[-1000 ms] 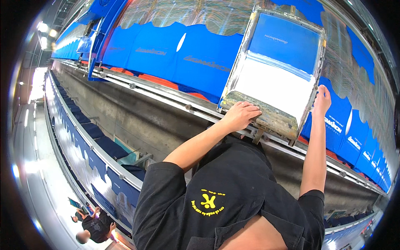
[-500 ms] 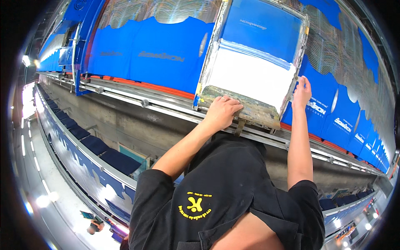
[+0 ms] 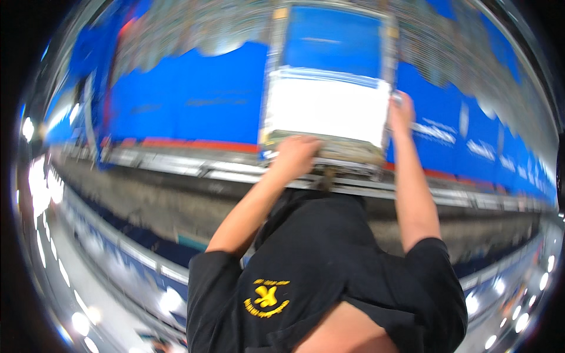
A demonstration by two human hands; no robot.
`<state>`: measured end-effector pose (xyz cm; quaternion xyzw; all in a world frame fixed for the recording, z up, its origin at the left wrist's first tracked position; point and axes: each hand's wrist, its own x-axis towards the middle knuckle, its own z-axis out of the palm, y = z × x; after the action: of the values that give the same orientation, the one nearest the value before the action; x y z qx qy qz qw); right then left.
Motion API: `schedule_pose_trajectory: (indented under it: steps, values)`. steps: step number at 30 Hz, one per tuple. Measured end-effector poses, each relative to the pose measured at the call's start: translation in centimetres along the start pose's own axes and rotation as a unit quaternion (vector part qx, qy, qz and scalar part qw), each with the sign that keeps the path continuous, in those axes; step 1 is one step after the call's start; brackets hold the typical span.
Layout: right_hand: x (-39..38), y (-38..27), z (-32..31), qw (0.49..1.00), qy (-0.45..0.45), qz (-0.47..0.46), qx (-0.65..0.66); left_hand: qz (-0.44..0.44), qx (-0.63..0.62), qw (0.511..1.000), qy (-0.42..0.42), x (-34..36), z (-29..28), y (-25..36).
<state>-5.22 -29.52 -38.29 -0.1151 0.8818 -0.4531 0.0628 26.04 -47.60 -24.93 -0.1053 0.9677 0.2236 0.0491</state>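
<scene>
Change: the view had swung so the framed panel (image 3: pixel 327 88) sat nearly upright and centred, where a second earlier it leaned to the right; both hands stayed on it, so the hold looked unbroken.
Left hand (image 3: pixel 297 154): fingers curled over the frame's lower edge, closed on it.
Right hand (image 3: pixel 401 113): pressed flat along the frame's right side, fingers extended; how far they wrapped behind it could not be told.
Panel: held up against the blue sheeting (image 3: pixel 188 100), just above the metal rail (image 3: pixel 176 165).
Blur: heavy, fine detail lost.

Left hand (image 3: pixel 297 154) grips frame (image 3: pixel 326 109) bottom edge; right hand (image 3: pixel 401 112) on side.
</scene>
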Motion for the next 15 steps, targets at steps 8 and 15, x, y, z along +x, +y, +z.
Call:
schedule_pose_trajectory:
  steps: [8, 15]
  values:
    - [-1.0, -1.7, -0.6, 0.996, -0.023, 0.079, 0.036, -0.013, 0.018, 1.0, 0.0, -0.5, -0.9, 1.0]
    - [-1.0, -0.7, 0.6, 0.993, 0.092, 0.047, 0.06, -0.027, 0.041, 0.999, -0.019, -0.8, -0.6, 1.1]
